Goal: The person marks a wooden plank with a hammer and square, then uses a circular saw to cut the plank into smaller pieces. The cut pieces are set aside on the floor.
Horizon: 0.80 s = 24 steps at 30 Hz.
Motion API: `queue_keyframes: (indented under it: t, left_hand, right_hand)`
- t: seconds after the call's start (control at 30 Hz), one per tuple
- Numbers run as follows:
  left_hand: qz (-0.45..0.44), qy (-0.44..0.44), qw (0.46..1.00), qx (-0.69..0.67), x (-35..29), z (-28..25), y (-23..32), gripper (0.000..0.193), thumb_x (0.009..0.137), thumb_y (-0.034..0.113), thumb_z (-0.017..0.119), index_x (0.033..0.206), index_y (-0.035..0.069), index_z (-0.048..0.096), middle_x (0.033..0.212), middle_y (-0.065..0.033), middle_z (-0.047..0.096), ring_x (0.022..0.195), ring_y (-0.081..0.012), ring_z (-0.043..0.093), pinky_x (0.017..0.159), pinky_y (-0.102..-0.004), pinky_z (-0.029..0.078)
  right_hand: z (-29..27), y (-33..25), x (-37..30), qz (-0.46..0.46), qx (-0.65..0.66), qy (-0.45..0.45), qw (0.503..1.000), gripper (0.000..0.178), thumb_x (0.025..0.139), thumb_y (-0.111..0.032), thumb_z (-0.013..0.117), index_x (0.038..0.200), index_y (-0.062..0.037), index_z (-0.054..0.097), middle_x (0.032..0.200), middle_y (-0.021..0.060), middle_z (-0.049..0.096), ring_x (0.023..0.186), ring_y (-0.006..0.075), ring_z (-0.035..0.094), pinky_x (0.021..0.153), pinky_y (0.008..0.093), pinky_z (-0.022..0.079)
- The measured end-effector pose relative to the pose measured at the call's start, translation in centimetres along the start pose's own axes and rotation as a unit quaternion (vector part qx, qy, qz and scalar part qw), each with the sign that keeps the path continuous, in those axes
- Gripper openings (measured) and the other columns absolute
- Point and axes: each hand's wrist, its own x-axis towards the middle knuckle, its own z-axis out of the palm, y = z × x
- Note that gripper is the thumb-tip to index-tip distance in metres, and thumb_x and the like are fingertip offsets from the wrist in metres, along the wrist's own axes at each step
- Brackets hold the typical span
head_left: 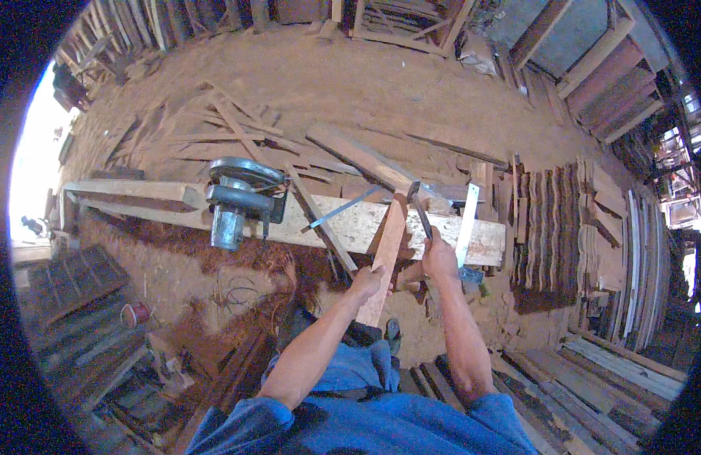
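My left hand (369, 282) is wrapped around a narrow wooden board (391, 239), which runs near to far, left of my right hand (440, 259). That fist grips a hammer (423, 218), its head just beside the board's far end.

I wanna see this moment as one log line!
left hand: holds board | right hand: holds hammer, its head near board's far end | circular saw: left of board

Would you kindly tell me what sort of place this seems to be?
It is probably a woodworking shop: a power saw rests on a thick plank, the right hand holds a hammer, and stacked wooden pieces stand to the right.
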Motion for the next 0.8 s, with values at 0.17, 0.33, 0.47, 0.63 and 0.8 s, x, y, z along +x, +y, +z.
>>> queue_keyframes:
  t: [0.17, 0.33, 0.47, 0.63, 0.8]
  left_hand:
    - [0.008, -0.006, 1.0, -0.013, 0.8, -0.2, -1.1, 0.042, 0.104, 0.032, 0.05, 0.114, -0.008, 0.056, 0.082, -0.0185, 0.069, 0.062, -0.0273, 0.069, 0.056, -0.0385, 0.057]
    - [0.023, 0.007, 1.0, -0.009, 1.4, -0.1, -1.5, 0.04, 0.104, 0.032, 0.05, 0.115, -0.006, 0.056, 0.081, -0.0183, 0.069, 0.062, -0.0271, 0.07, 0.055, -0.0386, 0.057]
    - [0.018, 0.005, 0.999, -0.027, 1.5, 0.1, -1.6, 0.04, 0.104, 0.032, 0.05, 0.118, -0.005, 0.056, 0.081, -0.0183, 0.07, 0.063, -0.0271, 0.07, 0.056, -0.0392, 0.057]
    - [0.062, 0.014, 0.997, 0.034, 5.7, -0.2, -1.8, 0.042, 0.103, 0.032, 0.052, 0.119, -0.006, 0.053, 0.079, -0.0178, 0.068, 0.062, -0.0284, 0.069, 0.054, -0.0396, 0.058]
    - [0.051, -0.005, 0.997, -0.056, 10.4, 0.5, -0.2, 0.04, 0.102, 0.034, 0.053, 0.115, -0.004, 0.054, 0.076, -0.0159, 0.066, 0.06, -0.0287, 0.068, 0.052, -0.0404, 0.058]
  right_hand:
    - [0.0, -0.5, -0.5, 0.001, 0.01, 0.012, 1.0, 0.045, 0.101, -0.027, 0.047, 0.143, -0.0116, 0.04, 0.094, 0.024, 0.069, 0.087, 0.0444, 0.068, 0.073, 0.0573, 0.054]
    - [0.0, -0.8, -0.2, 0.027, 0.017, -0.004, 0.999, 0.044, 0.1, -0.027, 0.049, 0.141, -0.0116, 0.042, 0.094, 0.0255, 0.069, 0.086, 0.0449, 0.068, 0.074, 0.0578, 0.054]
    - [-1.0, -0.9, -0.2, -0.003, 0.021, -0.006, 1.0, 0.043, 0.099, -0.022, 0.051, 0.137, -0.0018, 0.044, 0.089, 0.0285, 0.067, 0.083, 0.0479, 0.066, 0.071, 0.0577, 0.052]
    - [0.2, -0.2, -3.0, 0.041, 0.143, 0.04, 0.988, 0.045, 0.103, -0.031, 0.045, 0.134, 0.0011, 0.044, 0.092, 0.03, 0.066, 0.09, 0.0498, 0.064, 0.074, 0.0577, 0.049]
    - [2.3, 1.4, -5.3, -0.005, 0.166, 0.142, 0.976, 0.053, 0.104, -0.039, 0.041, 0.139, 0.0011, 0.041, 0.104, 0.032, 0.064, 0.098, 0.0504, 0.062, 0.084, 0.0547, 0.048]
